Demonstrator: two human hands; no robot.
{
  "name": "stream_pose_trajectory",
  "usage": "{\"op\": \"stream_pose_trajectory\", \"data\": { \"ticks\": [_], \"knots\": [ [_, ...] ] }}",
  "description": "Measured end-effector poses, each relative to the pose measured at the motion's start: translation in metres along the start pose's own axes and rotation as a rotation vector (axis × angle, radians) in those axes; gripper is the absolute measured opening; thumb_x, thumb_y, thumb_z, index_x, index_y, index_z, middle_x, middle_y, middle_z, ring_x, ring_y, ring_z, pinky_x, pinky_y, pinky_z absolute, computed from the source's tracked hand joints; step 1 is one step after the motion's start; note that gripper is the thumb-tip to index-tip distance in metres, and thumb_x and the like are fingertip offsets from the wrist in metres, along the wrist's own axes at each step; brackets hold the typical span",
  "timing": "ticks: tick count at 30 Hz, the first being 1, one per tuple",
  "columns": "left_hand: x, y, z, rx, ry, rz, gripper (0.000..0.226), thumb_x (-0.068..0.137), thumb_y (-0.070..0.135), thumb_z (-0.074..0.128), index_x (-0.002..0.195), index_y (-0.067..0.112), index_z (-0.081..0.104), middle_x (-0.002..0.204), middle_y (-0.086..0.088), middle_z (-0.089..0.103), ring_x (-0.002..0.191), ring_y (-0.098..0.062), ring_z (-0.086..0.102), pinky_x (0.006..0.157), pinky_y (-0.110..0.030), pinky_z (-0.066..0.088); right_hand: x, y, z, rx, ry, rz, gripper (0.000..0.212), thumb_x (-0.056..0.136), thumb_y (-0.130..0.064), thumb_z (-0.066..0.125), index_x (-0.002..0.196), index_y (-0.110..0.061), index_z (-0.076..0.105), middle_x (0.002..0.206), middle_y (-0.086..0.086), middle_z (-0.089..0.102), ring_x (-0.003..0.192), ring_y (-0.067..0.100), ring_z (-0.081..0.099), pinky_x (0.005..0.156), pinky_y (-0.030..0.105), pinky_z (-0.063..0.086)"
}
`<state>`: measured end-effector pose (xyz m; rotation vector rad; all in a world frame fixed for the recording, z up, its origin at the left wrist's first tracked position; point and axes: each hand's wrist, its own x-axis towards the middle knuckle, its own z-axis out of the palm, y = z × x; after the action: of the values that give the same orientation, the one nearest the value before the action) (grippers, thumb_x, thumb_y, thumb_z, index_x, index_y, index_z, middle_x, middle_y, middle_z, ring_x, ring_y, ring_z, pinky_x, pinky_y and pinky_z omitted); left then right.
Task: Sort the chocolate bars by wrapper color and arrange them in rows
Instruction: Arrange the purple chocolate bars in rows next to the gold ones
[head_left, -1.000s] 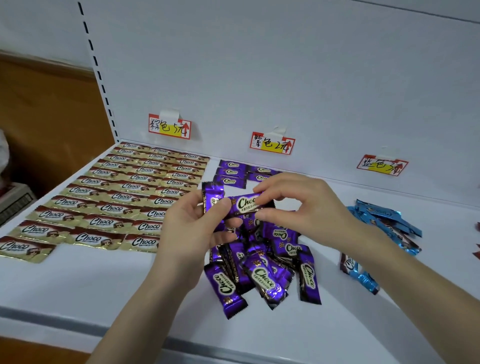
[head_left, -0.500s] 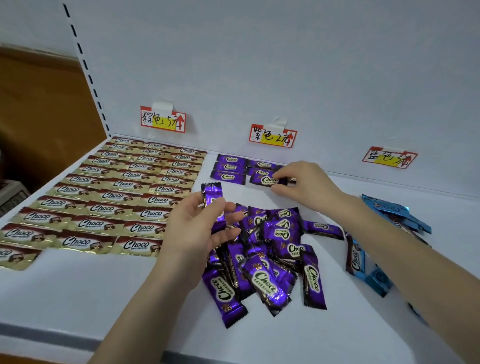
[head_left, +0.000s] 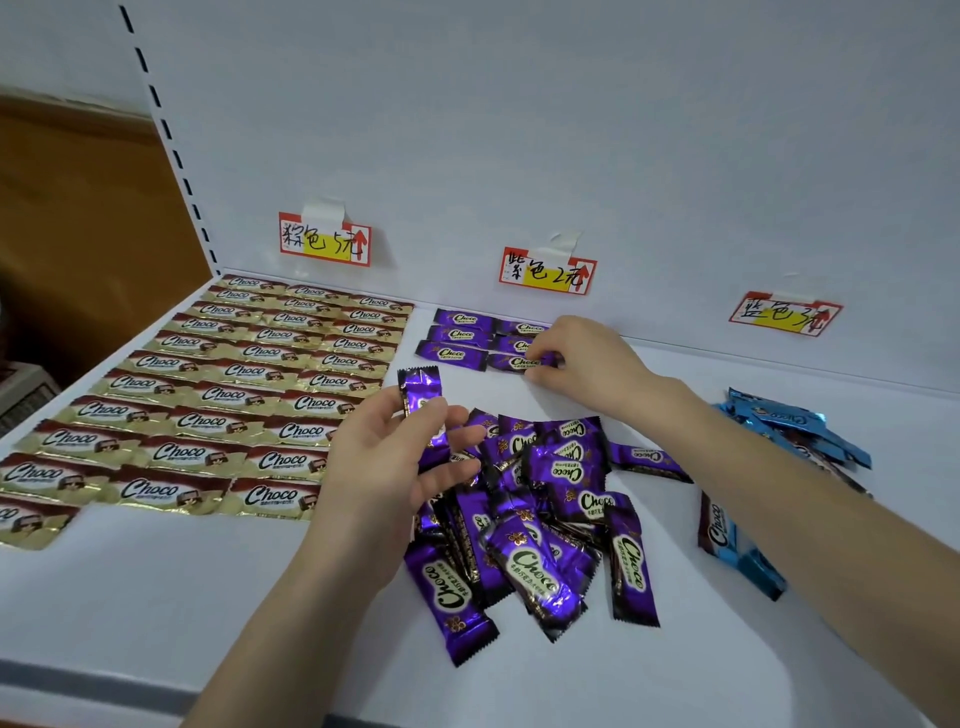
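Three taped price tags (head_left: 324, 240) (red-edged, yellow-centred, handwritten) hang on the white back panel (head_left: 519, 130) above the white shelf (head_left: 156, 597).

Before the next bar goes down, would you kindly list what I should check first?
1. Placed bar released: not ok; the right hand pinches the purple foil-wrapped chocolate bar in the third purple row.
2. Next bar ready: ok; the left hand holds a second purple bar upright.
3. Purple rows straight: ok.
4. Colours separate: ok; gold-wrapped rows lie left, the blue-wrapped pile right, both apart from purple.
5. Room right of the purple rows: cannot tell; the right hand covers it.
6. Loose purple pile sorted: not ok; bars overlap.
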<state>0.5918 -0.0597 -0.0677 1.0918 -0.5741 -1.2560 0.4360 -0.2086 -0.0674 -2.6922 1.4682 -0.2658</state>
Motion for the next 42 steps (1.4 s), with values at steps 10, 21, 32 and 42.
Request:
{"op": "stream_pose_trajectory", "data": {
  "ticks": [10,21,32,42],
  "knots": [
    [0.000,0.001,0.001,-0.021,0.010,-0.019,0.042,0.090,0.008,0.055,0.130,-0.002,0.047,0.087,-0.014,0.067,0.064,-0.014,0.069,0.049,-0.023,0.053,0.003,-0.002,0.004,0.005,-0.007,0.037,0.018,0.091,-0.021,0.054,0.099,-0.014,0.069,0.100,0.005,0.062,0.088,0.021,0.055,0.065,0.025,0.033],
    [-0.004,0.005,-0.003,-0.033,0.070,0.016,0.006,0.091,0.006,0.053,0.087,0.007,0.058,0.085,-0.014,0.065,0.060,-0.012,0.069,0.050,-0.023,0.055,0.020,-0.029,0.005,0.068,-0.002,-0.161,0.025,0.092,-0.023,0.054,0.110,-0.012,0.065,0.109,0.008,0.061,0.105,0.023,0.050,0.087,0.040,0.042],
    [-0.003,0.006,-0.003,-0.044,0.074,0.013,0.006,0.091,0.005,0.054,0.087,0.007,0.057,0.083,-0.013,0.065,0.060,-0.013,0.069,0.050,-0.023,0.054,0.025,-0.037,0.014,0.010,-0.003,-0.186,0.022,0.092,-0.016,0.048,0.101,-0.010,0.068,0.105,0.008,0.063,0.100,0.024,0.049,0.081,0.044,0.044],
    [-0.003,0.006,-0.003,-0.052,0.075,0.002,0.006,0.091,0.004,0.053,0.087,0.007,0.056,0.083,-0.014,0.064,0.059,-0.013,0.068,0.049,-0.023,0.054,0.026,-0.039,0.012,0.012,-0.013,-0.171,0.023,0.092,-0.013,0.048,0.104,-0.009,0.068,0.107,0.011,0.063,0.103,0.025,0.049,0.084,0.045,0.043]
  ]
}}
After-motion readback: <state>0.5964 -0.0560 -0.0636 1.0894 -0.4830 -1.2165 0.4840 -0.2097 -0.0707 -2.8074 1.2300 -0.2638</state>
